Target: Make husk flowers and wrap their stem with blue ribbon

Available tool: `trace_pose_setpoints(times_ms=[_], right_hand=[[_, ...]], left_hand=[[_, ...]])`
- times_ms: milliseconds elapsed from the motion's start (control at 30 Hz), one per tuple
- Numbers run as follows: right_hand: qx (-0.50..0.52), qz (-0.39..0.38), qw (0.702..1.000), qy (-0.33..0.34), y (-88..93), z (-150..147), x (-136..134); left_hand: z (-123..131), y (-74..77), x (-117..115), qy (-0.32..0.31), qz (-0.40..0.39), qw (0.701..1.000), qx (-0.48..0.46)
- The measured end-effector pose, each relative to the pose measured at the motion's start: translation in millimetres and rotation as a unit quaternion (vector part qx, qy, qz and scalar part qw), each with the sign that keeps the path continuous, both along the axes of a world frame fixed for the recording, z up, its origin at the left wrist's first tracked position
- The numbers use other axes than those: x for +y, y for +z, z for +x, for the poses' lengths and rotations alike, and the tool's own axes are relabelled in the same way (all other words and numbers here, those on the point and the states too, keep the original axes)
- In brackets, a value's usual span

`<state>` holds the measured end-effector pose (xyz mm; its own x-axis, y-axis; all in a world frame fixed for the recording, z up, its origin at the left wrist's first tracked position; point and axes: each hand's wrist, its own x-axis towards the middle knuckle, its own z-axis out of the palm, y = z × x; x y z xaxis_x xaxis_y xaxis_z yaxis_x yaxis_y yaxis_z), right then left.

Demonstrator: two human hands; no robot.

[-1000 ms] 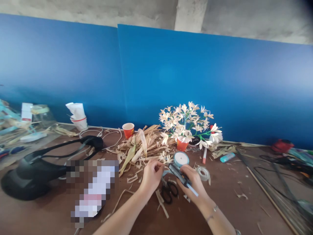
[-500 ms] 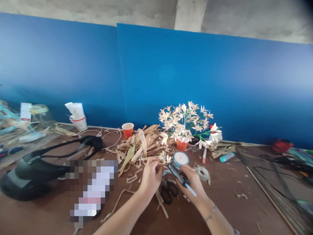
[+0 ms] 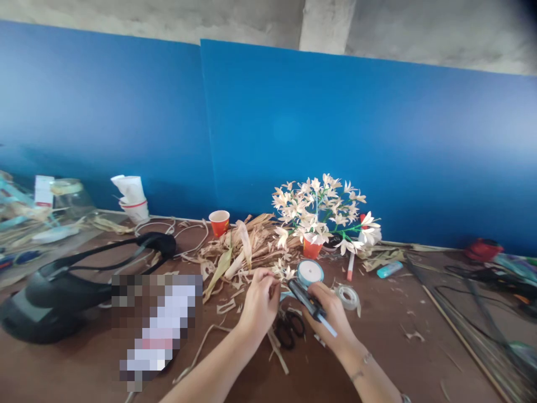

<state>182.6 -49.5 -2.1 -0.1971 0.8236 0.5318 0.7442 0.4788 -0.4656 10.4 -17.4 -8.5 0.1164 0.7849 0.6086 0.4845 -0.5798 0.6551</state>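
Note:
Between the fingertips of my left hand [image 3: 260,299] a small pale husk flower [image 3: 286,272] is pinched; its stem is hidden by the fingers. My right hand [image 3: 329,310] is wrapped round a black glue gun [image 3: 305,298], a clear glue stick jutting from its back end. The gun's tip points at the flower, and I cannot tell whether they touch. Just beyond lies a light blue tape roll [image 3: 310,272]. Black-handled scissors [image 3: 289,330] rest on the table below my hands. A bunch of cream flowers [image 3: 321,210] on green stems stands in a red paper cup [image 3: 312,247].
Dried corn husks [image 3: 251,240] are heaped behind my left hand near another red cup [image 3: 220,224]. A clear tape roll [image 3: 347,297] and a turquoise tube [image 3: 390,269] lie to the right. A black headset [image 3: 54,302] sits at left. A blue panel [image 3: 335,123] bounds the back.
Almost nothing differs. Both hands keep their hold on the flower and the glue gun in nearly the same place.

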Motion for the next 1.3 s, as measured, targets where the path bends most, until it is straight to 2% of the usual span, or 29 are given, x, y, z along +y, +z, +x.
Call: trace_pose_setpoints(times_ms=[367,1300], right_hand=[[-0.014,-0.015,1.0,-0.002,-1.2,0.6,0.8],[-0.011,-0.007,1.0,-0.002,-0.2,0.8,-1.4]], left_hand=[[-0.4,-1.0,0.7,0.009,0.027,0.999,0.028],[-0.4,1.4,-0.8,0.003,0.008,0.999,0.05]])
